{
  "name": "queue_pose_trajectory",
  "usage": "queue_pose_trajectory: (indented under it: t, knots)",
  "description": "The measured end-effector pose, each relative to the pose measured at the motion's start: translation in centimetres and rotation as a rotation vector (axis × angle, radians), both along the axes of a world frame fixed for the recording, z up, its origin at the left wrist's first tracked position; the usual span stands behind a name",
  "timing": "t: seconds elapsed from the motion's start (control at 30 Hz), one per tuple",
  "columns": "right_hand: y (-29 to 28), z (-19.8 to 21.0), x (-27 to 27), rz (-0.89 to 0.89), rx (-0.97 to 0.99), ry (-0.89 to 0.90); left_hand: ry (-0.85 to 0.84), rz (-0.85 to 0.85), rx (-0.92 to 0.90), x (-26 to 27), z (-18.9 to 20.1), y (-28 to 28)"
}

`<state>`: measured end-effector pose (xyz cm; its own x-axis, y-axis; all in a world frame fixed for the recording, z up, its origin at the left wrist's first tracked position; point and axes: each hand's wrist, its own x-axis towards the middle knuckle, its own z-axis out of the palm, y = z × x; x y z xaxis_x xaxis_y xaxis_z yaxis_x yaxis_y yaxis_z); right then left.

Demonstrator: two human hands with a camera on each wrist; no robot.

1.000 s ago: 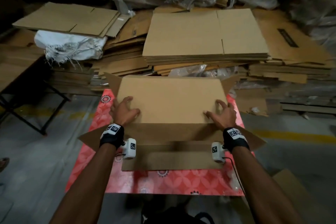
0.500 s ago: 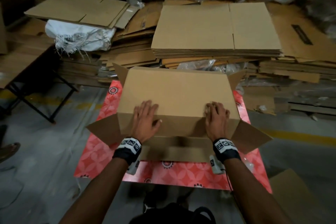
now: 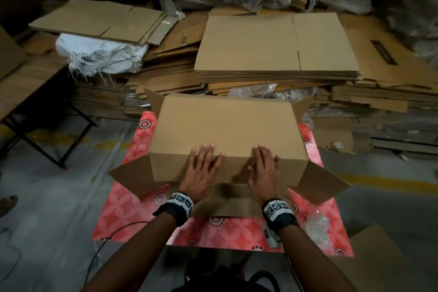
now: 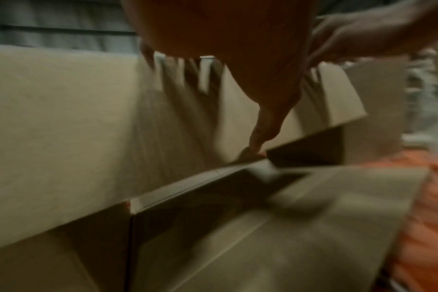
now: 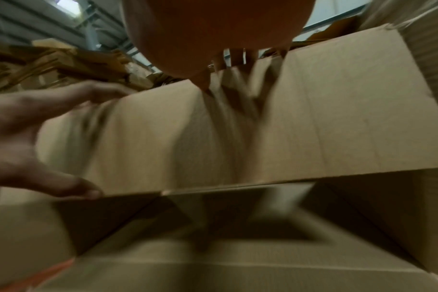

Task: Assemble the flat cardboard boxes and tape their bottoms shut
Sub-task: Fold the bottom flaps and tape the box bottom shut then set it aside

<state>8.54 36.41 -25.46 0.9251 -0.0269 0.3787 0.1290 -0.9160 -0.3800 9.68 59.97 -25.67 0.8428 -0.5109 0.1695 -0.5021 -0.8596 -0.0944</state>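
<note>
Cardboard box (image 3: pixel 227 130) stands opened-up on the pink patterned table (image 3: pixel 132 218), its near flap folded down under both palms — a hold that, I judge, keeps the flap flat while the side flaps (image 3: pixel 132 175) wait to be folded or taped. Left hand (image 3: pixel 201 170) and right hand (image 3: pixel 264 170) lie flat, fingers straight and spread, fingertips reaching over the box's top edge; neither grips anything. Against the picture half a second back, the hands sit closer together on the flap and the box looks squarer, the flap pressed further down. Stacks of flat cardboard (image 3: pixel 275 47) lie beyond the table; no tape is in sight.
</note>
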Motion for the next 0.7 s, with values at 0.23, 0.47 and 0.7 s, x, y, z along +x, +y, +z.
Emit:
queue_pose_trajectory:
  t: [0.23,0.47,0.7]
  knots:
    - [1.3,0.6,-1.4,0.139,-0.167,0.131,0.1,0.002,0.108,0.7,0.6,-0.3]
    - [3.9,1.4,-1.4,0.282,-0.338,0.275,0.248,-0.045,0.191,1.3,2.9,1.6]
    - [6.8,3.8,0.9,0.267,-0.52,0.487,0.477,0.003,0.057,3.5,7.4,4.1]
